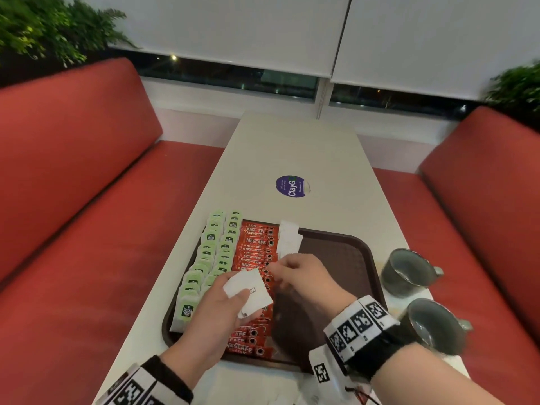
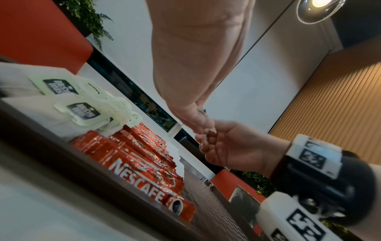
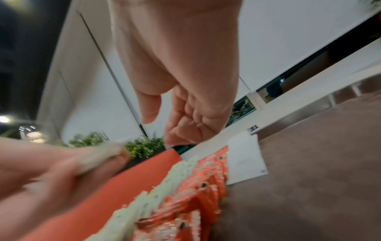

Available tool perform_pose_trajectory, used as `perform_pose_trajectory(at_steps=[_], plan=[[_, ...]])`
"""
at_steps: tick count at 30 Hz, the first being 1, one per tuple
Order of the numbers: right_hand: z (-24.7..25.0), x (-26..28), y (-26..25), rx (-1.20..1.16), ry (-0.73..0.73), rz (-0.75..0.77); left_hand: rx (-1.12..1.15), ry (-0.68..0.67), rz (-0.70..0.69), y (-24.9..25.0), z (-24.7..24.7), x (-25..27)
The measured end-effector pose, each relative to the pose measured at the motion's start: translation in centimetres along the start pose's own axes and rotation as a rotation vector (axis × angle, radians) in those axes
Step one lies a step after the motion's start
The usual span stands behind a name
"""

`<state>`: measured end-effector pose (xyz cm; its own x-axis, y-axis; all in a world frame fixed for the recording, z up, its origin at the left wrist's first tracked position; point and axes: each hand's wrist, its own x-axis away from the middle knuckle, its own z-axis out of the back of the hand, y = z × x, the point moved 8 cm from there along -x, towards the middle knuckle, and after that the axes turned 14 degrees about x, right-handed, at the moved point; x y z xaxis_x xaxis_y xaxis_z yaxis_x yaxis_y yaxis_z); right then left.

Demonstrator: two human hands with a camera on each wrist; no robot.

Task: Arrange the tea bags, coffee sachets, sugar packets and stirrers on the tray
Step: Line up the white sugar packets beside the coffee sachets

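Head view: brown tray (image 1: 350, 258) on table. Tea bags (image 1: 204, 264) fill tray's left side, coffee sachets (image 1: 254, 258) beside them, sugar packets (image 1: 287, 238) at far middle. Left hand (image 1: 222, 305) grips sugar stack (image 1: 248, 287) above sachets; right hand (image 1: 304, 276) pinches stack's edge. Two cups (image 1: 409, 271) right of tray.
Left wrist view: fingertips (image 2: 203, 128) of both hands meet, pinching.
Right wrist view: blurred; right fingers (image 3: 185, 130) curled above tray.

left hand (image 1: 225, 305): holds sugar packets (image 1: 248, 287) | right hand (image 1: 304, 276): pinching one | tray (image 1: 344, 252): tea bags (image 1: 210, 258), coffee sachets (image 1: 254, 249)
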<state>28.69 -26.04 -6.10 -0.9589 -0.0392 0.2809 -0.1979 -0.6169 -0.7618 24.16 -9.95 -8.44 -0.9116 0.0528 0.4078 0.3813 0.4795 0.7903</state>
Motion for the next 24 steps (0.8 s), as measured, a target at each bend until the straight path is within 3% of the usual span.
perform_pose_trajectory(at_steps=[2, 9, 11, 17, 24], plan=[[-1.2, 1.5, -0.6, -0.067, -0.074, 0.033, -0.015, -0.03, -0.013, 0.0, -0.7, 0.2], [-0.1, 3.7, 0.3, -0.038, -0.021, 0.037, -0.067, -0.099, -0.012, -0.7, -2.2, 0.8], [0.4, 3.8, 0.9, -0.081, -0.008, 0.003, -0.042, -0.087, 0.011, -0.8, -2.3, 0.9], [4.2, 1.5, 4.6, -0.098, 0.215, -0.212, -0.053, -0.003, 0.01, -1.1, -0.7, 0.4], [3.4, -3.1, 6.6, 0.001, 0.181, -0.333, -0.089, 0.03, -0.022, -0.6, 0.9, 0.0]])
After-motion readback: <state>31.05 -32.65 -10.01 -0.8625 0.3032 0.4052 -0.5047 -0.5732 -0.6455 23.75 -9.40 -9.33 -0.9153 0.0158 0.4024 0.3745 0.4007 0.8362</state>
